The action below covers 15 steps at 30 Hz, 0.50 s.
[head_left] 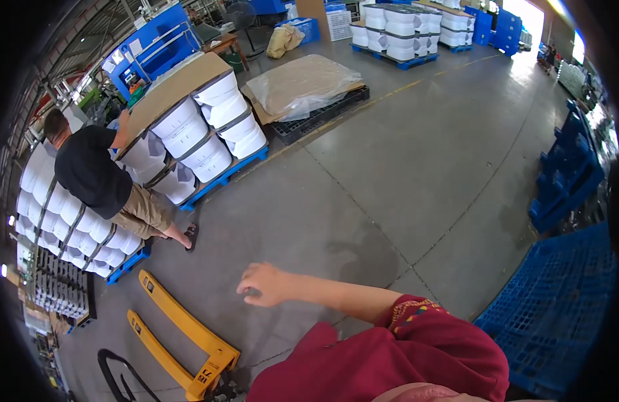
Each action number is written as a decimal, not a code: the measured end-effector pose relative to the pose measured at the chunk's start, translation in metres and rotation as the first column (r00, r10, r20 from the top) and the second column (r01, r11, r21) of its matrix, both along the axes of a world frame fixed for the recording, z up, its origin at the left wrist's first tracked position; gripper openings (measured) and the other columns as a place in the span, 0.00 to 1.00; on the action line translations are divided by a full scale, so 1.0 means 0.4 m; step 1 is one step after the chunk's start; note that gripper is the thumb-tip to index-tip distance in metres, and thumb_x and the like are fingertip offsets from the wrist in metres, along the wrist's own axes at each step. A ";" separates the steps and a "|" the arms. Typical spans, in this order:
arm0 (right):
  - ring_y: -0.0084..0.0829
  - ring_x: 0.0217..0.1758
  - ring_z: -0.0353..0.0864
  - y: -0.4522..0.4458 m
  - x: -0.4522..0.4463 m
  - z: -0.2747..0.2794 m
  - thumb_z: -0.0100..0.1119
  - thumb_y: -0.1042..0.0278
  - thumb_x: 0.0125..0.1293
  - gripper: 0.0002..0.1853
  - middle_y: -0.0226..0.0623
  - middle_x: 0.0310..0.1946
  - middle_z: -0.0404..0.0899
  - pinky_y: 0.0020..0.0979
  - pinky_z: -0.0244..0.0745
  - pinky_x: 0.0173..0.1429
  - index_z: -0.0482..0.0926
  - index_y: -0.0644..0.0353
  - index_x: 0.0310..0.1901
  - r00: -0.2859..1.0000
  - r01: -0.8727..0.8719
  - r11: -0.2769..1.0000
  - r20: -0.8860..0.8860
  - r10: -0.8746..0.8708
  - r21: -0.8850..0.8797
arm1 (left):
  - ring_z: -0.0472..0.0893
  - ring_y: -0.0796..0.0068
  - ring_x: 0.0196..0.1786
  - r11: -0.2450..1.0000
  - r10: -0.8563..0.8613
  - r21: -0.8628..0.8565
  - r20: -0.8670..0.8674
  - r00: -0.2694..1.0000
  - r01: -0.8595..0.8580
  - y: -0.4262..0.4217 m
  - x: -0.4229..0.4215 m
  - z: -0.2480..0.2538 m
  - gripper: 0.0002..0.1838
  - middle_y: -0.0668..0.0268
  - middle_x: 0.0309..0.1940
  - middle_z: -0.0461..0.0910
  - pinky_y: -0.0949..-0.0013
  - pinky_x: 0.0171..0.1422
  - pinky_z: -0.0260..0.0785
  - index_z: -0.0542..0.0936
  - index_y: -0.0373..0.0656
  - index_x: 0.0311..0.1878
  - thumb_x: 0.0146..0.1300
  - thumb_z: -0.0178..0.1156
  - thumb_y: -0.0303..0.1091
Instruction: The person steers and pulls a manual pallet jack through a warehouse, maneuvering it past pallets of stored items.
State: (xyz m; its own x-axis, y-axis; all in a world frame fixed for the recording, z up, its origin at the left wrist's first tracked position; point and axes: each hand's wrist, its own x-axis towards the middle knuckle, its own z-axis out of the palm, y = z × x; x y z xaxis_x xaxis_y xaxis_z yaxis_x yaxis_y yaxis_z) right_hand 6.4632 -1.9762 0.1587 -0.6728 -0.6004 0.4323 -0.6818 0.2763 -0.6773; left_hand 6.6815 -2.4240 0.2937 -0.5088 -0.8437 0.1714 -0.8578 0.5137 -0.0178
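My right hand (264, 285) reaches across to the left over the grey floor (309, 234), its fingers loosely curled with a gap between them and the thumb. Nothing shows in it. Below and left of this hand, apart from it, lies the yellow fork of a pallet truck (182, 318), with a curved black handle (118, 358) at the lower left. My left hand is outside the picture.
Another person (91, 167) stands at upper left beside stacked white bundles (205, 157) on a blue pallet (225, 179). Behind lies a plastic-covered stack (302, 84) on a black pallet. Blue pallets (557, 301) line the right side. More white bundles (400, 33) stand farther back.
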 end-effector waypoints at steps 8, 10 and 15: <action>0.40 0.45 0.75 0.622 -0.200 -0.226 0.57 0.61 0.54 0.11 0.38 0.33 0.80 0.38 0.70 0.50 0.80 0.57 0.37 0.969 0.208 0.976 0.122 -0.215 0.070 | 0.81 0.63 0.33 0.992 0.088 0.076 0.186 0.979 -0.103 0.513 -0.262 -0.028 0.19 0.55 0.25 0.82 0.61 0.44 0.70 0.83 0.41 0.35 0.52 0.51 0.45; 0.42 0.45 0.76 0.851 -0.229 -0.243 0.57 0.61 0.53 0.12 0.38 0.35 0.80 0.40 0.71 0.50 0.81 0.56 0.37 0.956 0.272 0.936 0.050 -0.290 0.224 | 0.75 0.57 0.11 0.975 0.065 0.220 -0.269 0.961 -0.004 0.553 -0.346 -0.177 0.09 0.51 0.09 0.71 0.60 0.15 0.68 0.69 0.31 0.14 0.42 0.49 0.27; 0.42 0.38 0.78 1.437 -0.274 -0.234 0.57 0.64 0.52 0.10 0.40 0.31 0.81 0.38 0.72 0.48 0.81 0.56 0.35 0.773 0.586 0.796 0.190 -0.606 0.152 | 0.79 0.58 0.16 0.981 0.090 0.169 0.017 0.996 -0.092 0.913 -0.464 -0.244 0.07 0.53 0.10 0.73 0.61 0.23 0.72 0.72 0.31 0.20 0.41 0.50 0.27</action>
